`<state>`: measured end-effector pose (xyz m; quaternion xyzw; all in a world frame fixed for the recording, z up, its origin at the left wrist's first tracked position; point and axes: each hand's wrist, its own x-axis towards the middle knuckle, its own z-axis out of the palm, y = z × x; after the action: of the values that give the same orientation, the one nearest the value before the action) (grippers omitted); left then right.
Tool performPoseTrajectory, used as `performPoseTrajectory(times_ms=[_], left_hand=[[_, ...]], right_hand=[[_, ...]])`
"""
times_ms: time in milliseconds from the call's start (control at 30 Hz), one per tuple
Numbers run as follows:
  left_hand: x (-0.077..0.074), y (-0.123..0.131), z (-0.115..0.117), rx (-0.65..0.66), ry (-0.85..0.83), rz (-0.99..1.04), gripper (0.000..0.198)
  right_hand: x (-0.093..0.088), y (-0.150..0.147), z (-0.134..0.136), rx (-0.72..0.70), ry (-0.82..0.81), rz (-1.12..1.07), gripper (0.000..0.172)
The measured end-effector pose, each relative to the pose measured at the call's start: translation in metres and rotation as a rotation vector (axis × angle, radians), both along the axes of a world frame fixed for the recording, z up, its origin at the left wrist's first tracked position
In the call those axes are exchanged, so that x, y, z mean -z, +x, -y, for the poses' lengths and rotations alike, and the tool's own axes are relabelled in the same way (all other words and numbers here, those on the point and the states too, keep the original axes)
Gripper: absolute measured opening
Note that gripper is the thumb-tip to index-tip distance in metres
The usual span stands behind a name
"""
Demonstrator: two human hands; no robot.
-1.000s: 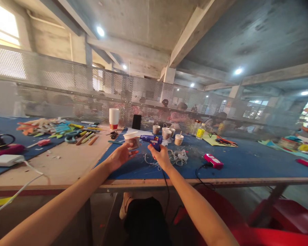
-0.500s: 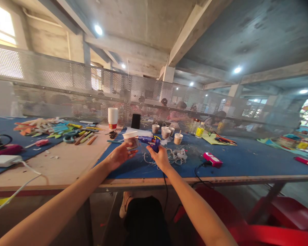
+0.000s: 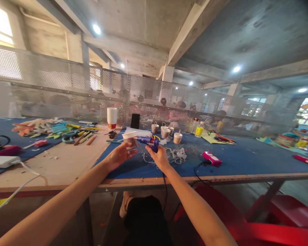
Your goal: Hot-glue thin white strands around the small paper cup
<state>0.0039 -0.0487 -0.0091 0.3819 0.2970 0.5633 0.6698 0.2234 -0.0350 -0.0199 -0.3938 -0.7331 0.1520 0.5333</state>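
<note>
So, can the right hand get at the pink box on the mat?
Probably: only loose string lies between the right hand and the pink box, though that hand grips the glue gun.

blue glue gun (image 3: 147,140), white-rimmed cup (image 3: 129,138), blue table (image 3: 236,159), pink box (image 3: 212,158)

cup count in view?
6. One paper cup in the left hand; four small cups behind the glue gun; a tall white cup farther left. Others may be hidden.
</note>
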Motion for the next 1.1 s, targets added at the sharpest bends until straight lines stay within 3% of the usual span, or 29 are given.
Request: performPoseTrajectory(times_ms=[500, 833, 1100], left_hand=[[-0.0027, 0.0013, 0.0024, -0.005, -0.009, -0.023, 0.019], [0.0001, -0.0007, 0.0005, -0.007, -0.02, -0.009, 0.009], [0.0017, -0.0023, -0.0016, 0.046, 0.011, 0.01, 0.021]], right_hand=[[0.0017, 0.001, -0.0028, 0.022, 0.073, 0.046, 0.036], [0.0032, 0.0003, -0.0042, 0.042, 0.089, 0.046, 0.036], [0.0004, 0.0012, -0.0008, 0.038, 0.07, 0.043, 0.037]])
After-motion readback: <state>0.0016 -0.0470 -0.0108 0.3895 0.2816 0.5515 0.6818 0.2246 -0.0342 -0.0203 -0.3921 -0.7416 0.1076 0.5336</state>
